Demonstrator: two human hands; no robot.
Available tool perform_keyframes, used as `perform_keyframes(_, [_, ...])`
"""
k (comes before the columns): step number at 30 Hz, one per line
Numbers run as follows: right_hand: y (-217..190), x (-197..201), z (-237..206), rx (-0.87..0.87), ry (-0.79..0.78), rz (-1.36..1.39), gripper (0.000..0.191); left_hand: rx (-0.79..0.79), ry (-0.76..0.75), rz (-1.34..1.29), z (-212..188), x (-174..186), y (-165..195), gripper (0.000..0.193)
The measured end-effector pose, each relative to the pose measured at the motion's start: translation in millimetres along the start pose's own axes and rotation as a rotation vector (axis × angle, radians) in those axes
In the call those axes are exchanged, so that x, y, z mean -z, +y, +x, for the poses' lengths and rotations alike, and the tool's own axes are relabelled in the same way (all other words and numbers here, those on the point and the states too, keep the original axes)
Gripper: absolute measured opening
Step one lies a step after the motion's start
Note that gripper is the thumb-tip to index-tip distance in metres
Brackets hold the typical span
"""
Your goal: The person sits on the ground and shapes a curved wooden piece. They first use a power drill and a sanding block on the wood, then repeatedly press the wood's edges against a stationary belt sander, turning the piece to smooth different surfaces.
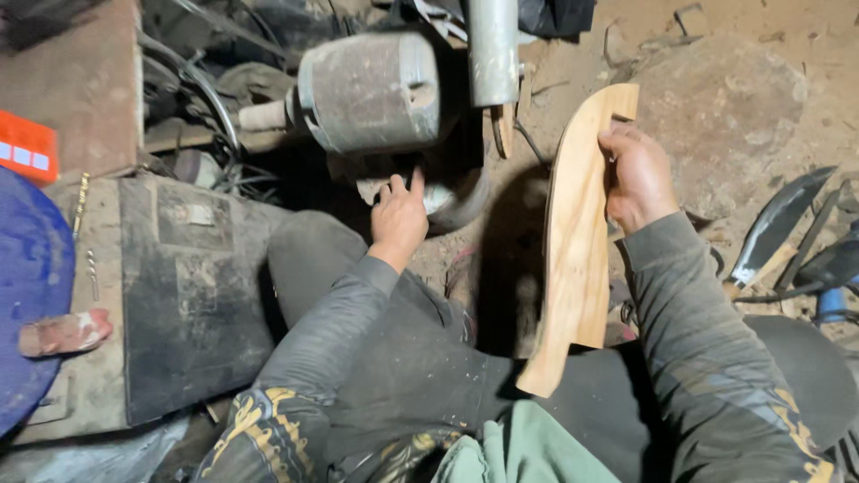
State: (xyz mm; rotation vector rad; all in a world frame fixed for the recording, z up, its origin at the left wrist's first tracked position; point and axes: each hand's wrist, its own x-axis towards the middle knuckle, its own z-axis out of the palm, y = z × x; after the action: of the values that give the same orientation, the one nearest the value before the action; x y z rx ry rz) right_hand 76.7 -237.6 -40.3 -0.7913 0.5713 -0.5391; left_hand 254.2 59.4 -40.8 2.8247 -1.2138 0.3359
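At the far left of the frame we see an orange box (25, 148) at the edge, a blue rounded object (31, 295) below it, and a dark, scuffed slab (192, 295) lying on the ground beside them. Moving toward the centre, our left hand (399, 215) reaches up and away from us toward the base of a dusty grey electric motor (371, 89); its fingers (417, 182) are spread and loose, grasping nothing, with the tips touching or just short of a pale part under the motor, we cannot tell which. A grey metal tube (493, 49) stands just right of the motor at the top of the frame. Right of centre, our right hand (637, 179) clasps the curved wooden blank (573, 241) near its upper end, fingers wrapped over the far edge and thumb toward us. The blank's long axis runs from the upper right, near the tube, down to the lower centre, where its narrower end rests over our lap. The right hand holds it; the left is well apart from it, to its left. At the far right a dark machete blade (777, 224) lies on the dirt floor (734, 107).
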Motion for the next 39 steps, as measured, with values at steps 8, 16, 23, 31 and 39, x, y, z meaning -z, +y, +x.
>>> perform_keyframes(8, [-6.7, -30.6, -0.8, 0.039, 0.018, 0.063, 0.01, -0.101, -0.002, 0.173, 24.9, 10.0, -6.9, 0.023])
perform_keyframes(16, [-6.7, -36.8, -19.7, 0.048, 0.007, 0.108, 0.019, -0.071, -0.002, 0.169, 28.0, 6.0, -3.3, 0.017])
perform_keyframes(23, [-13.8, -27.4, -28.0, 0.066, -0.149, 0.205, 0.032, -0.12, -0.027, 0.194, 28.1, 1.1, -7.1, 0.017])
perform_keyframes(31, [-13.6, -13.8, -23.8, 0.086, -0.175, 0.237, 0.029, -0.143, -0.044, 0.203, 29.2, 1.7, -8.6, 0.015])
perform_keyframes(39, [-47.9, -6.6, -25.2, 0.113, -0.164, 0.308, 0.032, -0.173, -0.003, 0.007, -23.6, 0.9, 29.8, 0.021])
